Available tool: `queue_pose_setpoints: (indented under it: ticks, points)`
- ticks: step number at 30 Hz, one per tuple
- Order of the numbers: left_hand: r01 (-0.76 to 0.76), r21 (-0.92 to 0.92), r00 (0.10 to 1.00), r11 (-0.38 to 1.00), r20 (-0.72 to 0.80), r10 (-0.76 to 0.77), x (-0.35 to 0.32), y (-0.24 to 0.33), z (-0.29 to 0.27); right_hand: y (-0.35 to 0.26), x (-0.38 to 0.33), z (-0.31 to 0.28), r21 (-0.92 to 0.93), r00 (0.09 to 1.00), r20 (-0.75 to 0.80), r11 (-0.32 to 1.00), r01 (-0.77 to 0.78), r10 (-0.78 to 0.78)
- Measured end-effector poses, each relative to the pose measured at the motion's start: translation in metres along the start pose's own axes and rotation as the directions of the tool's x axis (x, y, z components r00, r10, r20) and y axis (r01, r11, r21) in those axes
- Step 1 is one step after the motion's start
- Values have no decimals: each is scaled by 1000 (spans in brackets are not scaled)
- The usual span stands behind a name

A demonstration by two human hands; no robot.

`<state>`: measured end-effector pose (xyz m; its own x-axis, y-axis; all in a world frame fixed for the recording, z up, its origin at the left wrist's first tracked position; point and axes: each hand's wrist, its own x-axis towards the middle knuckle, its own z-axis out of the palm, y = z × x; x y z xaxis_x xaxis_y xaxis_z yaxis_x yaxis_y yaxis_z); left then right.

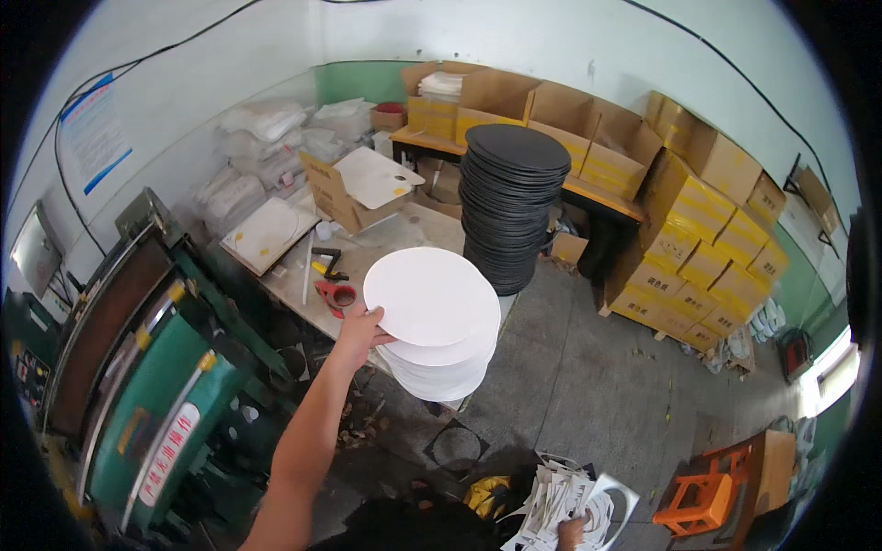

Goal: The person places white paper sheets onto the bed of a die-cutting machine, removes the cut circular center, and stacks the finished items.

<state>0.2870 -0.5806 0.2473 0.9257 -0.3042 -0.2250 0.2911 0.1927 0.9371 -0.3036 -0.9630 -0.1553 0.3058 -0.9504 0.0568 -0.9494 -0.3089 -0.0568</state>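
Here, the left hand has its grip closed on a round white card disc atop the white disc stack; below that stack, the right hand clasps white offcut scraps.

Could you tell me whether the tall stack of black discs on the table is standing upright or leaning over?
Roughly upright. The black disc stack rises from the table, discs slightly staggered, none fallen.

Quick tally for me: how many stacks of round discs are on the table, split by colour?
White disc stack, with the left hand on its top disc: 1
Black disc stack: 1
Total: 2
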Motion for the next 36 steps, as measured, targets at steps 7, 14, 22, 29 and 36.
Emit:
queue_pose_setpoints:
  ticks: [7, 14, 22, 29, 36]
  points:
    - [60, -115, 998, 992, 37, -57, -7, 8, -19, -102, -46, 68, 286, 514, 793, 945, 160, -327]
    - [-221, 529, 868, 820, -277, 413, -152, -11, -115, -296, -50, 43, 700, -45, 714, 714, 19, -699]
    - [317, 253, 294, 914, -943, 159, -536, -312, -274, -412, -70, 43, 347, 136, 926, 936, 66, -353]
    - [380, -471, -925, 796, -218, 312, -861, -381, -229, -446, -220, 32, 392, -199, 918, 706, 589, -343]
    - [-7, -137, -939, 991, -339, -53, -980, -454, -192, -482, -387, 16, 629, -496, 769, 334, 702, -404]
